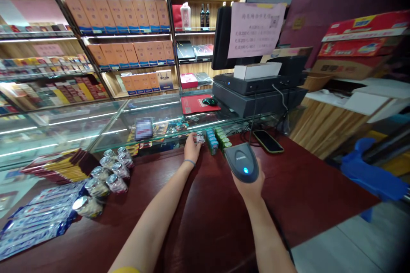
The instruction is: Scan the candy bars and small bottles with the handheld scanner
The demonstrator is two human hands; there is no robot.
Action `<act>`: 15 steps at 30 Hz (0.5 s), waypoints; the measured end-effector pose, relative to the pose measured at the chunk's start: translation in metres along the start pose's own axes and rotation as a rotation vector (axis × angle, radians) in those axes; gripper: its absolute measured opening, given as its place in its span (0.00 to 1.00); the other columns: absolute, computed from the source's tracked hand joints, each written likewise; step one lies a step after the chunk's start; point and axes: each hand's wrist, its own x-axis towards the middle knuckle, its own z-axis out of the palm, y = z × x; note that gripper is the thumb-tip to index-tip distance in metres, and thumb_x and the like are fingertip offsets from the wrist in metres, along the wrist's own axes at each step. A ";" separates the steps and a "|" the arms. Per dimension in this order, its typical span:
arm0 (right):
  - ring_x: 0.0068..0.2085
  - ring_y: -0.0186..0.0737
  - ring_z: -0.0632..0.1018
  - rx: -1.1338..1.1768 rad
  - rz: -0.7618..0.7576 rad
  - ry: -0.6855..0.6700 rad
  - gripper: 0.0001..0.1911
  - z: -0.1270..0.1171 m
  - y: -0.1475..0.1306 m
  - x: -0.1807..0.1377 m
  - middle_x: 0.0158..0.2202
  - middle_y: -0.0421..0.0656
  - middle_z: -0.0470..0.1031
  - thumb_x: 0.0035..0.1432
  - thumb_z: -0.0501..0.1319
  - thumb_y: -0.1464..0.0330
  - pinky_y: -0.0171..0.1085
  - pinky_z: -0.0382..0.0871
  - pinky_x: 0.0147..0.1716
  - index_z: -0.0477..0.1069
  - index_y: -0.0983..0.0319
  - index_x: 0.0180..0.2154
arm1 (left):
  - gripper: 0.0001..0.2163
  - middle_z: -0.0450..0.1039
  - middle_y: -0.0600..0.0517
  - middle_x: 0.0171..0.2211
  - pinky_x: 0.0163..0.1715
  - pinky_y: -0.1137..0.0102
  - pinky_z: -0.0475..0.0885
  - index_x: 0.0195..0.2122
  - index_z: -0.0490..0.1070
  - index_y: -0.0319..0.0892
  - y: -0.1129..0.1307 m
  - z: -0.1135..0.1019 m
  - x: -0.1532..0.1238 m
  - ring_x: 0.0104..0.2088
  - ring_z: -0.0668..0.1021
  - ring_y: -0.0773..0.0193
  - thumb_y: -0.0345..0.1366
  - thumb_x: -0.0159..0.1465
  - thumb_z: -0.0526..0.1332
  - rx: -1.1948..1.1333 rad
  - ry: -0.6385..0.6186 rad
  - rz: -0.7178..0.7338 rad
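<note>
My right hand (253, 185) is closed around a dark grey barcode scanner (242, 160) with a blue light on its top, held above the counter. Farther forward, my left hand (192, 148) has its fingers round a small clear jar (200, 136) with a silvery lid; the fingertips are partly hidden. Just right of that jar stand a row of blue-green small containers (212, 140) and a row of green ones (223, 138). Several similar lidded jars (110, 169) stand in two rows on the left of the counter.
The dark red counter (307, 183) meets a glass display case (153, 108). A phone (268, 141) lies right of the scanner. Behind it are a monitor (221, 38) and a black cash drawer (256, 98). Blue packets (41, 211) and stacked boxes (64, 164) lie left; a blue stool (368, 175) stands right.
</note>
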 end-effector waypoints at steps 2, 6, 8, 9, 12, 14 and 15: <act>0.29 0.46 0.80 -0.005 -0.002 0.003 0.21 0.001 0.000 0.000 0.32 0.47 0.78 0.53 0.65 0.63 0.39 0.75 0.28 0.65 0.60 0.48 | 0.21 0.69 0.49 0.40 0.51 0.60 0.66 0.50 0.65 0.45 0.001 0.000 -0.001 0.41 0.74 0.58 0.28 0.55 0.65 0.023 0.001 0.000; 0.27 0.47 0.79 -0.025 0.038 -0.011 0.23 0.005 0.004 -0.004 0.30 0.47 0.77 0.52 0.64 0.61 0.40 0.74 0.25 0.65 0.61 0.49 | 0.25 0.67 0.46 0.44 0.52 0.58 0.66 0.53 0.62 0.43 0.003 0.001 -0.006 0.42 0.74 0.59 0.28 0.55 0.66 0.018 0.000 -0.034; 0.27 0.48 0.79 -0.016 0.042 -0.034 0.23 0.006 0.005 -0.006 0.30 0.47 0.78 0.52 0.64 0.61 0.41 0.73 0.25 0.65 0.60 0.49 | 0.29 0.65 0.45 0.47 0.53 0.56 0.66 0.56 0.60 0.43 0.006 -0.001 -0.011 0.43 0.74 0.58 0.28 0.53 0.67 -0.008 0.020 -0.055; 0.28 0.48 0.79 -0.017 0.039 -0.058 0.24 0.006 0.005 -0.007 0.30 0.47 0.78 0.52 0.64 0.61 0.41 0.73 0.25 0.64 0.60 0.50 | 0.32 0.64 0.44 0.49 0.54 0.56 0.66 0.57 0.59 0.43 0.009 -0.004 -0.014 0.44 0.74 0.58 0.28 0.52 0.68 -0.024 0.035 -0.059; 0.28 0.49 0.80 -0.018 0.012 -0.125 0.25 0.007 0.003 -0.008 0.32 0.46 0.79 0.53 0.63 0.61 0.41 0.73 0.25 0.63 0.59 0.52 | 0.35 0.61 0.43 0.53 0.55 0.54 0.66 0.59 0.59 0.45 0.020 -0.020 -0.029 0.49 0.72 0.55 0.30 0.50 0.70 -0.062 0.066 -0.048; 0.26 0.49 0.79 -0.021 -0.034 -0.113 0.23 0.009 0.002 -0.009 0.29 0.45 0.78 0.54 0.63 0.62 0.41 0.72 0.24 0.64 0.60 0.51 | 0.34 0.61 0.44 0.53 0.54 0.54 0.68 0.60 0.60 0.47 0.031 -0.038 -0.042 0.50 0.72 0.54 0.31 0.52 0.70 -0.076 0.065 -0.042; 0.24 0.48 0.78 -0.024 -0.065 -0.098 0.21 0.010 0.001 -0.009 0.27 0.44 0.77 0.54 0.62 0.62 0.40 0.71 0.23 0.65 0.60 0.49 | 0.33 0.62 0.44 0.53 0.53 0.54 0.68 0.59 0.61 0.47 0.037 -0.049 -0.050 0.50 0.72 0.54 0.32 0.53 0.70 -0.085 0.068 -0.041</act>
